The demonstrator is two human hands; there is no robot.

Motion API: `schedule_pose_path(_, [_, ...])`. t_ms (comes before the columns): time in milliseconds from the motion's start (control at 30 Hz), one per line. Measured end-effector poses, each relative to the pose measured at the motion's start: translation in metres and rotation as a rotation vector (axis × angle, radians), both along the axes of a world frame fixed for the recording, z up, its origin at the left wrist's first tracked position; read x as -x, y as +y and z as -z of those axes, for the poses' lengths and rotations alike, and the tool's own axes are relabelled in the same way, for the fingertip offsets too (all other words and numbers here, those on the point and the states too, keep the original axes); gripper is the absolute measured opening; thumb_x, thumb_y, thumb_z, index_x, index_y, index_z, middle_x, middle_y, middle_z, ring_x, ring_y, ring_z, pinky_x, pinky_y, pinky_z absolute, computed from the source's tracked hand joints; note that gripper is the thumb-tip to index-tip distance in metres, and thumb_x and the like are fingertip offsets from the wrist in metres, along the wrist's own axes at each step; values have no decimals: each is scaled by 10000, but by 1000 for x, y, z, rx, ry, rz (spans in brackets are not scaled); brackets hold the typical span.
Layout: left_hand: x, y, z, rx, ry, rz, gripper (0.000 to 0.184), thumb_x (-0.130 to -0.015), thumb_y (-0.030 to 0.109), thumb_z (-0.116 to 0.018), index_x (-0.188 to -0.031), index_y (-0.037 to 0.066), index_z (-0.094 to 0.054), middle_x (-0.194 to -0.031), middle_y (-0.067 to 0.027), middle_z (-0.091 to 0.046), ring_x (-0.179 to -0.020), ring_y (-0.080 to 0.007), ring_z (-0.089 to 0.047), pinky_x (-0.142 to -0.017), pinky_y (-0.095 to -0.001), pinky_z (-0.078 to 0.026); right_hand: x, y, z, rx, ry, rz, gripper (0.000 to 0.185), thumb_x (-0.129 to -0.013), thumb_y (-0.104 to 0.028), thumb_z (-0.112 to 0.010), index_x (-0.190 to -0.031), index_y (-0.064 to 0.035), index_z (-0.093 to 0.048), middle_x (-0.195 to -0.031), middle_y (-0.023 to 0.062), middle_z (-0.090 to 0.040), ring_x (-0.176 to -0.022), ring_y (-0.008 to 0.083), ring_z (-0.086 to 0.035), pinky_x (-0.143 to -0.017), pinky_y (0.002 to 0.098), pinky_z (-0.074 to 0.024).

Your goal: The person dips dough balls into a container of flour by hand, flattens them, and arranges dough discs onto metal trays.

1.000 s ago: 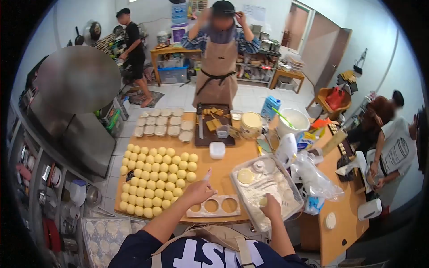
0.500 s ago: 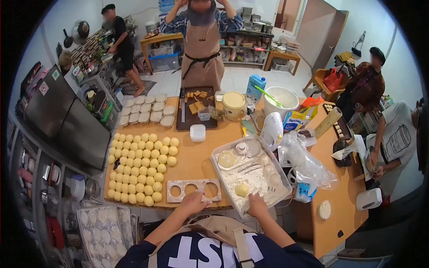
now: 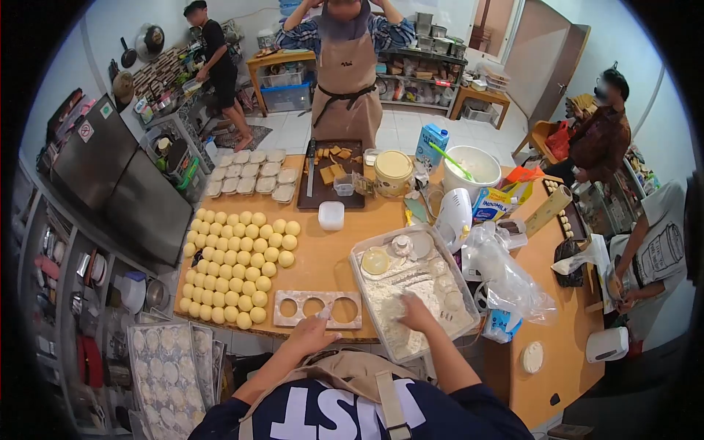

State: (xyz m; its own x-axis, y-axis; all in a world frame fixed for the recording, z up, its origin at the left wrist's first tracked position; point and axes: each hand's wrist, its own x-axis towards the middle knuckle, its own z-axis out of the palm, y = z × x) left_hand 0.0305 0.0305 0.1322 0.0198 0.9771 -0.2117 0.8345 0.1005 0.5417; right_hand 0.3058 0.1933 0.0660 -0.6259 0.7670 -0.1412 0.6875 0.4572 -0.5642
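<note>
My left hand [image 3: 311, 335] rests at the front edge of a wooden board with three round holes [image 3: 279, 320]. Its fingers are stretched apart over the board near the middle and right holes, holding nothing I can see. My right hand [image 3: 418, 314] lies low in a white tray [image 3: 357, 282] of flour [image 3: 385, 297], fingers extended and floury, somewhat blurred. No dough ball shows there now; the hand covers that spot. In the tray's back part are a round yellowish disc [image 3: 375, 260], a white knobbed piece [image 3: 401, 246] and several flour-dusted rounds [image 3: 443, 282].
Rows of yellow dough balls [image 3: 233, 271] fill the table's left side. Behind are white containers [image 3: 249, 172], a dark tray with a knife [image 3: 308, 192], a tub [image 3: 394, 170] and a hand mixer [image 3: 452, 216]. A plastic bag [image 3: 499, 260] lies right. Several people stand around.
My right hand has moved from the tray's front rim onto the flour, over where a yellow dough ball lay. My left hand has shifted slightly left. The view has turned a little.
</note>
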Motion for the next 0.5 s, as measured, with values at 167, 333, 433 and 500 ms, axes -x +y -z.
schedule_pose_path(167, [-7, 6, 2, -7, -12, 32, 851, -803, 428, -639, -1431, 36, -220, -921, -274, -608, -880, -423, -582, -795, -469, -460, 23, -26, -5, -24, -331, -95, 482, -676, -131, -676, -1150, -146, -588, -1151, 178, -512, -1090, 348, -517, -918, 433, -436])
schedule_pose_path(333, [-7, 11, 13, -33, -35, 70, 854, -803, 408, -649, -1424, 14, -216, -955, -280, -602, -887, -418, -584, -804, -462, -463, -43, -15, -15, -82, -196, 128, 413, -679, -29, -602, -1082, -117, -600, -1053, 162, -564, -995, 338, -569, -832, 418, -481])
schedule_pose_path(433, [-11, 15, 11, 36, -15, 101, 858, -803, 403, -653, -1421, 3, -213, -963, -278, -603, -902, -412, -585, -812, -455, -464, -87, -4, -30, -98, -379, 314, 371, -676, -18, -595, -1038, -99, -608, -1036, 154, -578, -978, 322, -579, -833, 428, -477])
schedule_pose_path(500, [-17, 19, 1, 83, -3, 128, 858, -803, 402, -653, -1420, 1, -212, -972, -276, -604, -914, -408, -586, -816, -451, -465, -110, 0, -16, -246, -391, 340, 350, -676, -27, -600, -1018, -99, -613, -1041, 146, -579, -987, 312, -578, -831, 429, -475])
